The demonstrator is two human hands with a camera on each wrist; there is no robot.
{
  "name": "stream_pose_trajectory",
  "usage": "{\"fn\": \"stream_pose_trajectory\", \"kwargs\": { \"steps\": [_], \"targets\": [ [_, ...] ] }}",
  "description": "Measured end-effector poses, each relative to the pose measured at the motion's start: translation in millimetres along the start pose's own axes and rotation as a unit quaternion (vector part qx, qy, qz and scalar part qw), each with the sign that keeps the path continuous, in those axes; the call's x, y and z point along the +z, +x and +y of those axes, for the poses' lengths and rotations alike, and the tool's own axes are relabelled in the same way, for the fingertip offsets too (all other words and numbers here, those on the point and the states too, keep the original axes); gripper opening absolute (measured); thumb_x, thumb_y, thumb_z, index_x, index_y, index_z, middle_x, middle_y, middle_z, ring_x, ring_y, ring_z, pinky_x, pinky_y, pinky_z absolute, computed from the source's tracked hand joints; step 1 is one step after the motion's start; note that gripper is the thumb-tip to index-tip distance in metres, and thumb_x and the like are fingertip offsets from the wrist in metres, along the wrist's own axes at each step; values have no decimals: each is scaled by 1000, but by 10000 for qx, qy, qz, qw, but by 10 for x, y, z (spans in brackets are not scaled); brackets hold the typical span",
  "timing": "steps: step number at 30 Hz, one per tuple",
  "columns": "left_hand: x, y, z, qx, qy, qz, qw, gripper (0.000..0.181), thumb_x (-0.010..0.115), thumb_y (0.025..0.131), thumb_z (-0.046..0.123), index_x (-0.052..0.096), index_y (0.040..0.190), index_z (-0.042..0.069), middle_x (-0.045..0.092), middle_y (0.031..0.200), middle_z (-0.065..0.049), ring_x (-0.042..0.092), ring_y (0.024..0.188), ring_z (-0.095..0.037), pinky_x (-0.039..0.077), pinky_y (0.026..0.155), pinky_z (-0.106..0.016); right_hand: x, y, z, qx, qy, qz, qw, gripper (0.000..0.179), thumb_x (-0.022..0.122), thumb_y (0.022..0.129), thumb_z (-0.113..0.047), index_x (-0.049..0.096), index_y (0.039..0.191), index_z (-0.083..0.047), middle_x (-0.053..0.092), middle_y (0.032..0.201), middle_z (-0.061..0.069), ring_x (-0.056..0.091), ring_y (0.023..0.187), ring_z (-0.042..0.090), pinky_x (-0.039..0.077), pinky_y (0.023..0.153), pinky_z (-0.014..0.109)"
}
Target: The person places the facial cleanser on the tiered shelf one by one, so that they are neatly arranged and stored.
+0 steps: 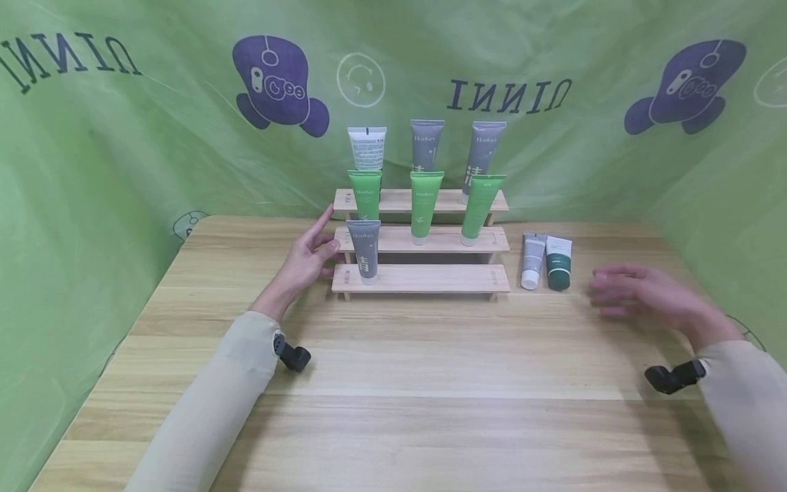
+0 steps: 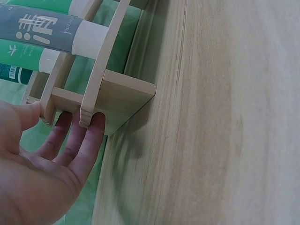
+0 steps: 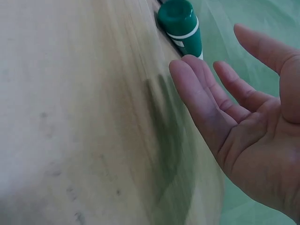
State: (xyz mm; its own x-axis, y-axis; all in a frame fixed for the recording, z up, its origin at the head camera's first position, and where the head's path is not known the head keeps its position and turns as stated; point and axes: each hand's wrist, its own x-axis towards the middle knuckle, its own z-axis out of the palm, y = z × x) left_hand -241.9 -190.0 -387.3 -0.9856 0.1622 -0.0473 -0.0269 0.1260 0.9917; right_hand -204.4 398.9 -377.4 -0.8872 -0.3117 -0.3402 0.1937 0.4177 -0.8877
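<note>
A three-step wooden rack (image 1: 424,279) stands at the back of the table. My left hand (image 1: 302,263) grips its left end; in the left wrist view the thumb rests at one step's end and fingertips reach under the planks. A grey tube (image 1: 365,251) stands at the left of the lowest step. On the middle step are three green tubes, one of them the central tube (image 1: 424,205). My right hand (image 1: 645,294), blurred and empty with fingers extended, hovers right of a white-and-green tube (image 1: 558,263) and a grey tube with a white cap (image 1: 533,261), both lying on the table.
The top step carries a white tube (image 1: 367,147) and two grey tubes, one at the middle (image 1: 426,143) and one at the right (image 1: 484,150). Green printed cloth (image 1: 393,41) hangs behind and beside the wooden table (image 1: 393,410).
</note>
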Motion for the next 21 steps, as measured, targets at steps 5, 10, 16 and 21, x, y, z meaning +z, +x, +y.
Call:
{"fn": "stream_pose_trajectory", "kwargs": {
  "steps": [5,10,16,21],
  "targets": [
    [6,-1,-6,3,-45,-11,10000,72,46,105,4,22,155,51,43,147,-25,55,121,-43,59,89,-51,-31,135,-73,123,-11,90,9999,63,46,109,-26,18,150,14,64,130,17,68,106,16,58,93,41],
    [8,7,-10,-13,-27,3,10000,73,46,105,4,19,158,46,45,146,-24,56,119,-41,59,88,-49,-58,263,-112,193,239,23,9995,65,45,109,-24,14,149,17,64,127,17,68,104,15,57,95,43],
    [7,12,-20,-8,24,30,10000,73,47,105,5,18,159,44,44,147,-23,57,119,-40,59,88,-47,-59,373,-145,341,274,-46,9990,66,43,110,-24,12,150,17,48,141,32,67,104,12,54,98,43],
    [0,9,-10,5,-4,35,10000,73,47,105,4,19,158,46,43,147,-24,56,119,-41,59,89,-49,-61,495,-183,521,318,-38,9981,62,41,110,-21,13,149,19,50,136,36,66,102,11,54,99,41]
  ]
}}
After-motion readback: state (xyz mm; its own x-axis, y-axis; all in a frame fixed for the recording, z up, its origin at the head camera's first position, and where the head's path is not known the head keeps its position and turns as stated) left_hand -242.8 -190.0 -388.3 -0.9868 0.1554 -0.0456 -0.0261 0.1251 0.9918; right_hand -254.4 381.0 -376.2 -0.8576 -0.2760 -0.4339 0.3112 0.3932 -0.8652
